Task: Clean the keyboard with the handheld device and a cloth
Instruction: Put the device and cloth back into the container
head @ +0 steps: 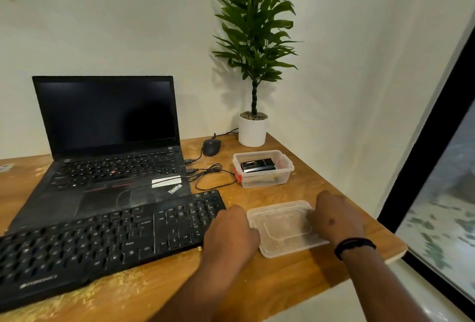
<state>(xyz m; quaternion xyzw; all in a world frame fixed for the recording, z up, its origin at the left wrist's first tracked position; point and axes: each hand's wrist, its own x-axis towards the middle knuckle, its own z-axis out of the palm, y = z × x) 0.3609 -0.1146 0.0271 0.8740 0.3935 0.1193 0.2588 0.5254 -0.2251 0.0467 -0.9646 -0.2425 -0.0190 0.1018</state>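
Observation:
A black keyboard [102,239] lies slanted across the wooden table [321,188], its back edge resting on the laptop [108,116]. Yellowish crumbs [102,288] are scattered along its front. Right of it lies a clear plastic lid [282,226], flat on the table. My left hand [231,229] grips the lid's left edge with curled fingers, and my right hand [336,219] holds its right edge. Behind the lid stands an open clear container [285,167] holding a black handheld device [258,165].
A black mouse [211,147] and its looped cable [213,175] lie between the laptop and the container. A potted plant [252,131] stands in the back corner. The table's right edge runs beside a dark-framed window [442,206].

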